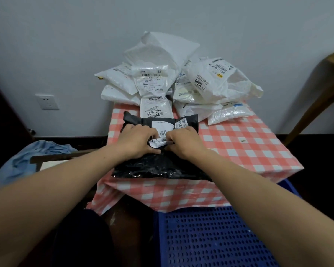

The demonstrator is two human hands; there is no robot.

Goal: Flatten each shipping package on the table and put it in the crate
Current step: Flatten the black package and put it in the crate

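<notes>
As the left hand [137, 141] and right hand [185, 143] pinch the black package's [158, 166] label [158, 143], fingertips lie hidden.

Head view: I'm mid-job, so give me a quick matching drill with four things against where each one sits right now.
Things:
1. black package
2. white packages
3. crate
4. blue cloth

Places:
A. piled at the far end of the table
B. low down, by the table's near right corner
C. left of the table
D. under the left hand and right hand

Pairs: 1-D, 2-A, 3-B, 4-C
</notes>
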